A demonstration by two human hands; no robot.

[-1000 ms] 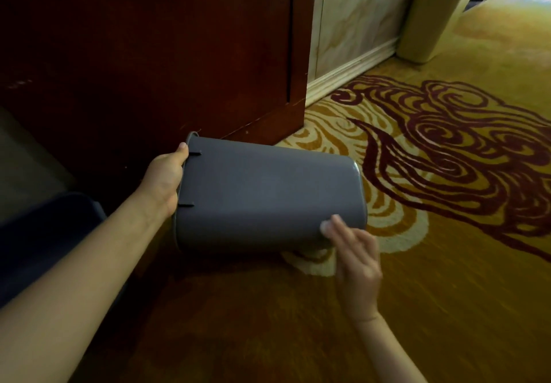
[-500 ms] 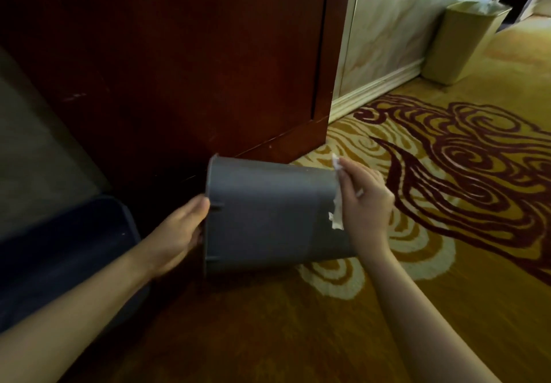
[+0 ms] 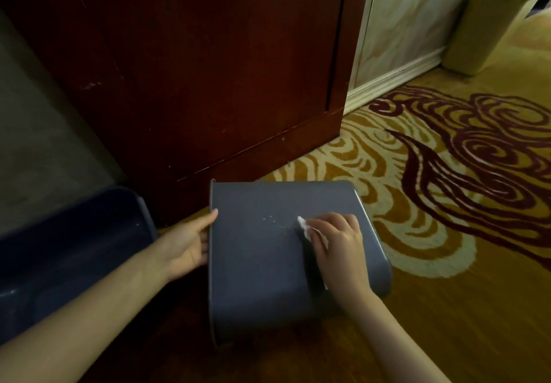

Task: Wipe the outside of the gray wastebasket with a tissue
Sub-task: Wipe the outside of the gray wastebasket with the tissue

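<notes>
The gray wastebasket (image 3: pixel 256 257) lies on its side on the carpet, its rim to the left and its base to the right. My left hand (image 3: pixel 186 244) rests against the rim with its fingers spread, steadying it. My right hand (image 3: pixel 337 241) lies flat on the upturned side and presses a crumpled white tissue (image 3: pixel 304 225) against it. A few pale specks (image 3: pixel 272 220) dot the gray surface just left of the tissue.
A dark red wooden cabinet (image 3: pixel 208 69) stands right behind the wastebasket. A dark blue container (image 3: pixel 74 248) sits at the left. A yellow-green bin (image 3: pixel 489 27) stands far right by the marble wall. Patterned gold carpet (image 3: pixel 447 188) spreads to the right.
The wastebasket has turned so a broad side faces up. My right hand moved from its far edge onto that side with the tissue. My left hand stayed at the rim.
</notes>
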